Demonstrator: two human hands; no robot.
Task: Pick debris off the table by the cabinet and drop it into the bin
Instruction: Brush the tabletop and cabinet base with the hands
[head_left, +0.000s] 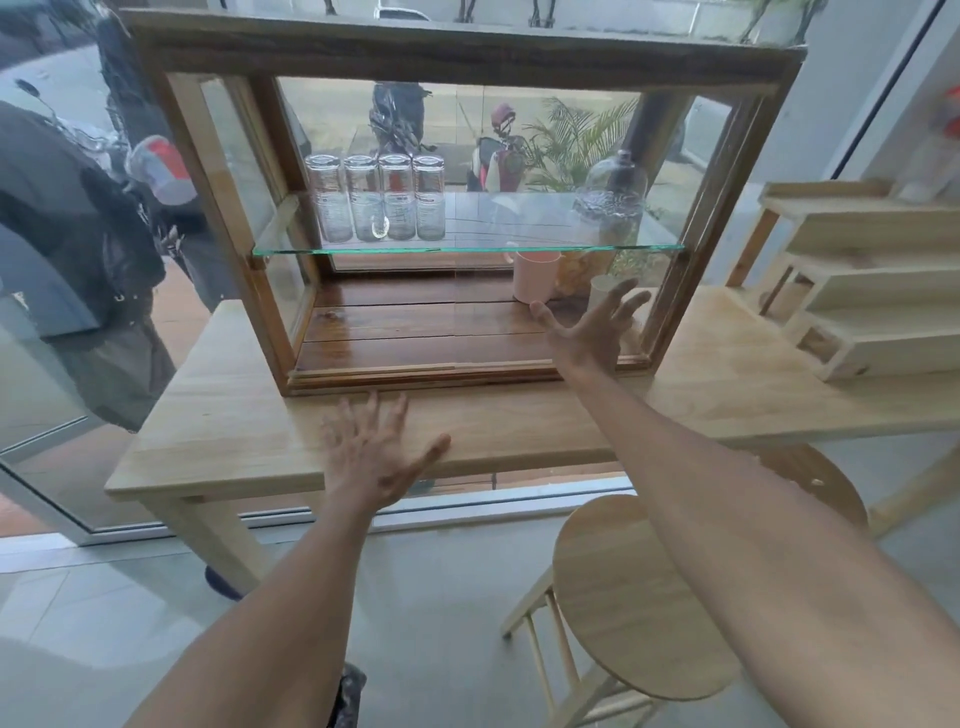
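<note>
A wood-and-glass cabinet (457, 52) stands on a light wooden table (208, 415). My left hand (376, 452) hovers over the table's front edge with fingers spread, holding nothing. My right hand (589, 327) reaches into the cabinet's lower level, fingers apart, just short of a pink cup (535, 275). I make out no debris on the table, and no bin apart from a dark bag-like thing (347, 696) at the bottom edge between my forearms.
Several upturned glasses (376, 197) and a glass jar (613, 202) stand on the cabinet's glass shelf (467, 248). A stepped wooden rack (872, 280) fills the table's right end. A round wooden stool (639, 592) stands under my right arm. A glass wall lies behind.
</note>
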